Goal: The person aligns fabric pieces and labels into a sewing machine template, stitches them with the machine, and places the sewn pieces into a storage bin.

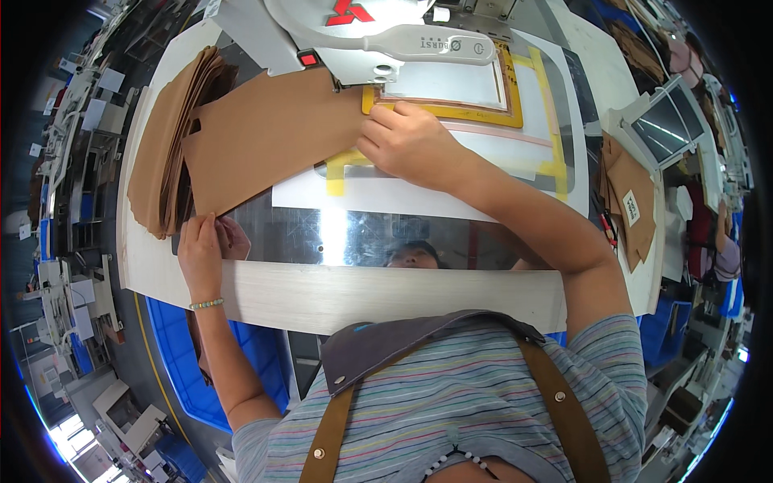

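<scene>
A flat brown fabric piece (274, 133) slants across the sewing machine's bed, its upper right end running toward the yellow-edged clamp frame (441, 109). My left hand (204, 244) pinches the piece's lower left corner, beside a thick stack of similar brown pieces (165, 149). At the other end my right hand (405, 143) is closed at the piece's right edge, close to the frame; its fingertips are partly hidden. Under the piece lies a white sheet (302, 191) with yellow tape on it. Above hangs the white sewing machine head (354, 60) with a grey lamp (439, 42).
The shiny metal plate (362, 233) ends at a pale wooden table edge (386, 291). More brown pieces (630, 201) with a white label lie at the right, below a tilted screen (664, 125). A blue bin (185, 346) stands below left. Another person (721, 253) is at far right.
</scene>
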`<state>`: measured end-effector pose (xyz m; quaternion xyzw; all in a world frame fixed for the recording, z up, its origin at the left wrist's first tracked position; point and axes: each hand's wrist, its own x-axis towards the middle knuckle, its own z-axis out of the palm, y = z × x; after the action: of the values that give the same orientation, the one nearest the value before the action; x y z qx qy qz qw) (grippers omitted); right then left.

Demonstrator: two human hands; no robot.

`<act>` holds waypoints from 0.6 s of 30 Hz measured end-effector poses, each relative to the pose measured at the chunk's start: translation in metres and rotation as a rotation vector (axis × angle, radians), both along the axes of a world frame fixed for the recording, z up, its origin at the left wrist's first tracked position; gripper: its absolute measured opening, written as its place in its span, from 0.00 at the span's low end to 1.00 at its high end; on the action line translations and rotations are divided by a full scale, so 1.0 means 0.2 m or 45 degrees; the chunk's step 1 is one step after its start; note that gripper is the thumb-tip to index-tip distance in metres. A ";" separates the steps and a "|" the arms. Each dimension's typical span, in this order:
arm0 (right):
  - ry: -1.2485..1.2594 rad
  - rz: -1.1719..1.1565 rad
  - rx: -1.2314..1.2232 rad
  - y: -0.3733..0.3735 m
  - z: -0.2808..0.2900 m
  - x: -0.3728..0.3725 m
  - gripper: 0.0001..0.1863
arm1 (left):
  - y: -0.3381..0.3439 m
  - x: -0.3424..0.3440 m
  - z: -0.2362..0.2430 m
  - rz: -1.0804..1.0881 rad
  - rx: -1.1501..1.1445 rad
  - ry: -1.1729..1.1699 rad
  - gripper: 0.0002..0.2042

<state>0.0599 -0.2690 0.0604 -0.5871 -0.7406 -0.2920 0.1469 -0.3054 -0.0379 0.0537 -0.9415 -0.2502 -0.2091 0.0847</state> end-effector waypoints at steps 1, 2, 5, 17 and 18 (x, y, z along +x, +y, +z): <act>-0.003 -0.017 -0.026 -0.03 0.01 0.02 0.05 | 0.01 0.03 0.00 -0.012 0.001 0.023 0.10; -0.023 -0.029 -0.013 -0.07 0.02 0.05 0.05 | 0.03 0.08 0.00 -0.077 0.054 0.045 0.11; -0.007 -0.102 -0.082 -0.25 0.05 0.15 0.05 | 0.07 0.28 0.01 -0.237 0.102 0.061 0.12; -0.058 -0.621 -0.296 -0.94 0.06 0.54 0.11 | -0.11 1.13 0.03 -0.970 0.181 0.112 0.17; -0.049 -0.607 -0.235 -0.96 0.04 0.54 0.12 | -0.12 1.13 0.04 -0.951 0.161 0.155 0.17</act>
<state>0.1671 -0.4604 0.0684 -0.7502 -0.6075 -0.2609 0.0056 -0.0798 -0.0620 0.0608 -0.9714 0.1290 -0.1844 0.0754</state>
